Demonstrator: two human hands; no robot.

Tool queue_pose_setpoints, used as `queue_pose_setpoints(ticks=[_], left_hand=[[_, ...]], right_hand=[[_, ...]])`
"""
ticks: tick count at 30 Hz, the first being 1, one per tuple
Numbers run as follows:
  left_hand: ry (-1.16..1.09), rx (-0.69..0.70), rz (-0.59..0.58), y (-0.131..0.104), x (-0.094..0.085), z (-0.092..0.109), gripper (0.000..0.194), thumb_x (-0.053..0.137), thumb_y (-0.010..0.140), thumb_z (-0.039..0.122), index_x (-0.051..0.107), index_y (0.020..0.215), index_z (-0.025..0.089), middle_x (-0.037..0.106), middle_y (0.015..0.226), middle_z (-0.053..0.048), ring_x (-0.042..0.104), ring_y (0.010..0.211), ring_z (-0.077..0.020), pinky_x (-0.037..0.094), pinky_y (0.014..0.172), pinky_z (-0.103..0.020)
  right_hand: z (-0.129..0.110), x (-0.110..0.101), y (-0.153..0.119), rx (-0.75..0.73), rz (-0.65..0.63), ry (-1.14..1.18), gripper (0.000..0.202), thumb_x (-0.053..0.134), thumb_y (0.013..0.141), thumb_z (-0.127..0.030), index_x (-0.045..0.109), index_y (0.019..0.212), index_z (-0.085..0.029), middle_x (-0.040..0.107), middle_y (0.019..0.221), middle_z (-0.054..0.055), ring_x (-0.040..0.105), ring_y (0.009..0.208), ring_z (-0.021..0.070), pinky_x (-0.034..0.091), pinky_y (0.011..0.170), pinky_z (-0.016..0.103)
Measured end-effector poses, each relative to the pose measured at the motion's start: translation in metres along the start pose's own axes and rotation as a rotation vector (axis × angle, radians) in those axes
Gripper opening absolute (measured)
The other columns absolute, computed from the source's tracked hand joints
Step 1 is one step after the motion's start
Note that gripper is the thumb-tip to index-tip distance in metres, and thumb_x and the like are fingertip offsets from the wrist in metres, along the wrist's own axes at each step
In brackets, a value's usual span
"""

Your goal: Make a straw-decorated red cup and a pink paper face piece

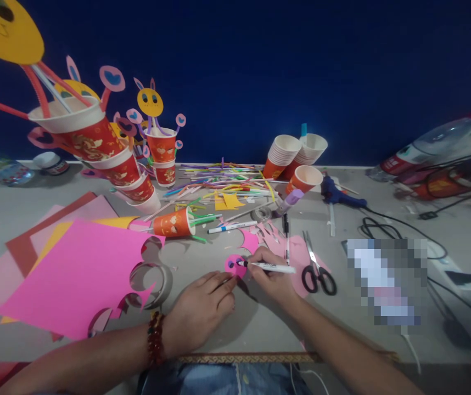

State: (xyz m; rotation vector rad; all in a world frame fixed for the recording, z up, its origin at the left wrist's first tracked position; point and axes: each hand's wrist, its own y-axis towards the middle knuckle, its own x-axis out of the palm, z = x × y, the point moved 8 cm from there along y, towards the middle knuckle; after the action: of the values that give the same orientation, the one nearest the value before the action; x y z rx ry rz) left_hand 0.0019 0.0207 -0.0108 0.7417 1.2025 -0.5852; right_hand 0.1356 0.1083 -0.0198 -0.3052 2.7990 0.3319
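Note:
A small bright pink paper circle [239, 272] with dark blue ovals drawn on it lies on the grey table. At its lower left edge, the fingertips of my left hand [206, 307] hold it down, fingers together. My right hand [274, 282] grips a white marker pen [275, 267], its dark tip touching the circle near one oval. Close by on the right are black-handled scissors [318, 269] and pink paper scraps [301, 255]. A blue-tipped white marker [232, 226] lies beyond the circle.
Pink card sheets [74, 274] and a tape roll [164, 285] lie left. Decorated paper cup figures [163, 145] stand behind them. Pipe cleaners [223, 178], stacked cups [280, 159], a blue glue gun [340, 195] with its cord, and plastic bottles [420, 148] line the back. A pixelated patch [386, 285] is right.

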Motion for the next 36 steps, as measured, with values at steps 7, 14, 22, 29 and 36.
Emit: queue_pose_setpoints(ticks=[7,14,22,29,36], left_hand=[[0.000,-0.007,-0.003,0.000,0.001,0.000,0.009,0.057,0.096,0.019,0.063,0.102,0.015,0.063,0.136,-0.010,0.055,0.128,-0.0255,0.045,0.110,-0.042],[-0.011,-0.028,-0.006,-0.001,0.002,-0.002,0.010,0.056,0.096,0.017,0.064,0.103,0.015,0.061,0.140,-0.009,0.054,0.131,-0.0244,0.045,0.112,-0.040],[-0.053,-0.037,0.042,-0.001,0.001,-0.005,0.012,0.055,0.096,0.017,0.064,0.104,0.015,0.066,0.133,-0.009,0.055,0.129,-0.0255,0.049,0.109,-0.041],[-0.242,-0.119,0.194,0.004,-0.022,-0.017,0.016,0.047,0.099,0.015,0.060,0.107,0.015,0.071,0.116,-0.010,0.062,0.114,-0.0214,0.054,0.099,-0.037],[-0.451,-0.237,0.183,0.006,-0.023,-0.024,0.019,0.042,0.101,0.019,0.061,0.106,0.017,0.069,0.098,-0.009,0.062,0.099,-0.0210,0.055,0.085,-0.034]], right_hand=[[-0.001,-0.002,0.000,-0.006,0.020,0.021,0.015,0.055,0.079,-0.018,0.055,0.065,-0.023,0.054,0.058,-0.002,0.048,0.054,0.0144,0.038,0.054,0.028],[0.006,-0.016,-0.001,0.098,0.157,0.203,0.016,0.054,0.080,-0.018,0.052,0.065,-0.024,0.052,0.054,-0.004,0.050,0.050,0.0140,0.040,0.052,0.028],[0.004,-0.017,-0.001,0.148,0.147,0.251,0.009,0.056,0.082,-0.021,0.054,0.073,-0.024,0.053,0.056,-0.005,0.052,0.050,0.0136,0.041,0.051,0.027],[0.000,-0.017,-0.011,0.063,0.066,0.333,0.018,0.063,0.081,-0.030,0.050,0.070,-0.024,0.051,0.052,-0.006,0.046,0.045,0.0129,0.036,0.047,0.026],[-0.009,0.008,-0.027,0.024,-0.120,0.376,0.021,0.065,0.084,-0.038,0.054,0.074,-0.023,0.055,0.056,-0.004,0.049,0.049,0.0136,0.039,0.048,0.026]])
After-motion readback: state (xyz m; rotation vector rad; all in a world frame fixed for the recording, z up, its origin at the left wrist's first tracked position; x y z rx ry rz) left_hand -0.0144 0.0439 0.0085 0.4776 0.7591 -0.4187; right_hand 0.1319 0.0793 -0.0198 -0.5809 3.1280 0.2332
